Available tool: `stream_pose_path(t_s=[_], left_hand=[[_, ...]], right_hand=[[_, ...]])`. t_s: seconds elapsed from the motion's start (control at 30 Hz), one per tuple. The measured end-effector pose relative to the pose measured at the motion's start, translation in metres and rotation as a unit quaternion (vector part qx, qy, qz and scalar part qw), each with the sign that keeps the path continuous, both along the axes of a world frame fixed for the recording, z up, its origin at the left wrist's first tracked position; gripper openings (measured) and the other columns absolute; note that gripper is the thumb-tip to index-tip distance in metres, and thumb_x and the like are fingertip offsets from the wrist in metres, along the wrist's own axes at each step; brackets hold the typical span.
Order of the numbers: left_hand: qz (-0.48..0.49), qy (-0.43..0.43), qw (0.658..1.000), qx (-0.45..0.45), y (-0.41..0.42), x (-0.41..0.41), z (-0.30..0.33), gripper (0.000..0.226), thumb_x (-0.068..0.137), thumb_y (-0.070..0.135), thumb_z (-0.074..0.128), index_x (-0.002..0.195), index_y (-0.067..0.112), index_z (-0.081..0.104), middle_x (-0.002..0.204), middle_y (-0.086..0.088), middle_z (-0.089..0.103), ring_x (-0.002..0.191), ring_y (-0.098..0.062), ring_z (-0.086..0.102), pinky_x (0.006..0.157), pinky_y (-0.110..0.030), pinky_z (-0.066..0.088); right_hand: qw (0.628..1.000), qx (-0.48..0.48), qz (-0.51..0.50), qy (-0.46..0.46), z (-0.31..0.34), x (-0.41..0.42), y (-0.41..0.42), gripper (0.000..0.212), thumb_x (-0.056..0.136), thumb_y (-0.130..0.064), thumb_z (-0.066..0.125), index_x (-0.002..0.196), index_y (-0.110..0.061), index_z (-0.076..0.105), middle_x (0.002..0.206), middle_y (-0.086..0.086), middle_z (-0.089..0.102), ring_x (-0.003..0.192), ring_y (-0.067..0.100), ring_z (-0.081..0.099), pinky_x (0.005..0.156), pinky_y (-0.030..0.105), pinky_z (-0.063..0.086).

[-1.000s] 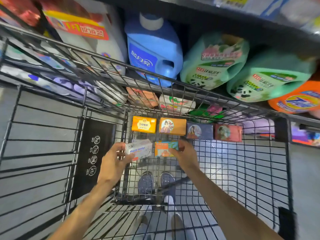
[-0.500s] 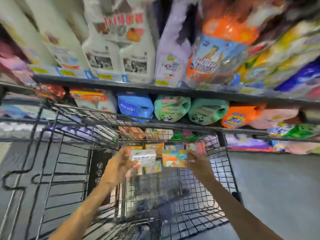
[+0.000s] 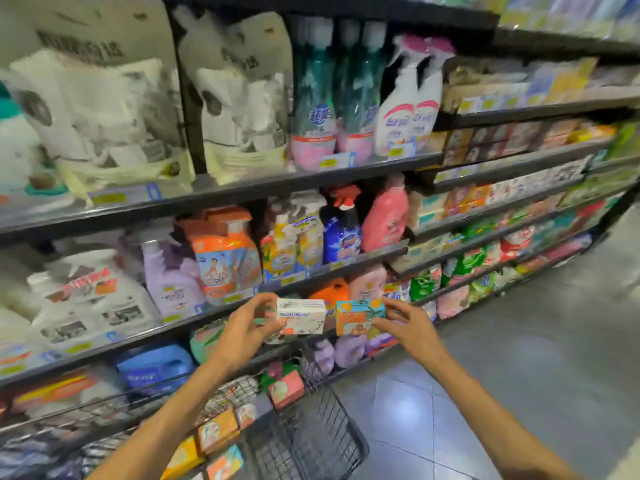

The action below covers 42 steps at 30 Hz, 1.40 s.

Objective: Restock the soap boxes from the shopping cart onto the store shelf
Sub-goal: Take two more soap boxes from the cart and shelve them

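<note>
Both grips are holding soap above the shopping cart (image 3: 311, 431): left hand (image 3: 242, 332) is pinching a white soap box (image 3: 300, 316), right hand (image 3: 408, 329) an orange-and-teal soap box (image 3: 358, 317), just beside it, before the store shelf (image 3: 311, 174).

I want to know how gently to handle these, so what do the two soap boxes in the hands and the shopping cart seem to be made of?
White soap box: looks like printed cardboard, matte, with crisp folded edges. Teal and orange soap box: likely the same, its print perhaps a little glossier; blur leaves that open. Shopping cart: dark coated metal wire, seen in its thin welded grid.
</note>
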<state>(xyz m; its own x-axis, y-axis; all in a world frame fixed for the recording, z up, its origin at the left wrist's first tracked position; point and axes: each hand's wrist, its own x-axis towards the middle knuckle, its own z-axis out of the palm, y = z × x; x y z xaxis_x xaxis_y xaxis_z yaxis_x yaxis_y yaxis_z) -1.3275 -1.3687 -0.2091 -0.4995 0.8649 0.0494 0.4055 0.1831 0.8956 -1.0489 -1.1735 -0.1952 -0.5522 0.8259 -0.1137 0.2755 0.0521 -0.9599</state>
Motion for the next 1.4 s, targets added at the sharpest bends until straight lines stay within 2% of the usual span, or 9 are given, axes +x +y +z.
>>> stream_pose_path(t_s=[0.13,0.3,0.5,0.67,0.9,1.03,1.1,1.23,1.4], left_hand=[[-0.061,0.007,0.997,0.046,0.076,0.071,0.051,0.040,0.085,0.010,0.079,0.119,0.015,0.060,0.112,-0.004,0.071,0.103,-0.018,0.069,0.089,-0.042,0.058],[-0.101,0.002,0.992,0.081,0.171,0.171,0.098,0.041,0.085,0.000,0.075,0.121,0.007,0.057,0.109,-0.006,0.072,0.096,-0.012,0.071,0.076,-0.029,0.060],[-0.175,0.019,0.975,0.135,0.288,0.287,0.141,0.037,0.083,0.002,0.078,0.113,0.016,0.061,0.104,0.023,0.072,0.094,0.002,0.069,0.081,-0.018,0.056],[-0.216,0.013,0.965,0.149,0.372,0.353,0.163,0.040,0.083,0.003,0.077,0.118,0.008,0.060,0.111,-0.003,0.073,0.100,-0.013,0.071,0.083,-0.021,0.056],[-0.264,0.005,0.950,0.167,0.504,0.403,0.178,0.036,0.083,0.014,0.080,0.113,0.019,0.062,0.112,-0.001,0.073,0.101,-0.013,0.071,0.087,-0.036,0.058],[-0.277,-0.011,0.943,0.186,0.580,0.426,0.184,0.034,0.084,0.015,0.080,0.113,0.021,0.063,0.112,0.003,0.072,0.099,-0.008,0.070,0.084,-0.030,0.058],[-0.281,-0.012,0.941,0.186,0.617,0.430,0.187,0.034,0.084,0.017,0.080,0.113,0.023,0.062,0.112,0.004,0.072,0.098,-0.004,0.070,0.081,-0.025,0.058],[-0.300,-0.009,0.937,0.178,0.689,0.432,0.190,0.033,0.083,0.026,0.082,0.109,0.034,0.063,0.111,0.013,0.072,0.102,-0.006,0.069,0.088,-0.041,0.059],[-0.282,0.006,0.945,0.169,0.752,0.429,0.186,0.033,0.083,0.027,0.081,0.110,0.035,0.062,0.110,0.015,0.072,0.102,-0.004,0.069,0.092,-0.041,0.057]], right_hand=[[0.998,0.028,-0.045,0.029,0.048,0.090,0.048,0.039,0.079,0.005,0.076,0.114,-0.010,0.064,0.096,0.003,0.075,0.086,0.002,0.071,0.071,0.016,0.055],[0.990,0.054,-0.116,0.056,0.095,0.202,0.117,0.041,0.080,0.007,0.075,0.118,0.001,0.062,0.093,0.005,0.073,0.076,-0.002,0.070,0.065,0.012,0.052],[0.984,0.082,-0.148,0.063,0.140,0.323,0.190,0.038,0.081,0.001,0.076,0.115,-0.011,0.062,0.090,0.002,0.072,0.072,-0.007,0.068,0.063,0.011,0.051],[0.970,0.130,-0.198,0.060,0.162,0.398,0.245,0.035,0.080,-0.002,0.078,0.108,-0.019,0.067,0.077,-0.011,0.076,0.072,0.002,0.070,0.066,0.015,0.052],[0.950,0.154,-0.267,0.054,0.171,0.463,0.333,0.046,0.077,-0.012,0.083,0.119,-0.007,0.067,0.101,0.009,0.075,0.091,0.021,0.073,0.080,0.033,0.059],[0.944,0.156,-0.284,0.062,0.178,0.485,0.394,0.041,0.081,-0.004,0.078,0.120,-0.006,0.065,0.100,0.016,0.074,0.083,0.015,0.073,0.072,0.021,0.056],[0.942,0.157,-0.290,0.061,0.183,0.491,0.424,0.043,0.081,-0.008,0.078,0.122,-0.008,0.065,0.102,0.015,0.074,0.089,0.019,0.074,0.078,0.026,0.058],[0.935,0.159,-0.309,0.063,0.188,0.500,0.486,0.046,0.081,-0.009,0.078,0.125,-0.006,0.063,0.103,0.015,0.074,0.087,0.017,0.073,0.079,0.027,0.058],[0.935,0.163,-0.308,0.063,0.191,0.491,0.559,0.040,0.082,-0.005,0.077,0.120,-0.006,0.065,0.102,0.012,0.074,0.083,0.012,0.072,0.075,0.025,0.059]])
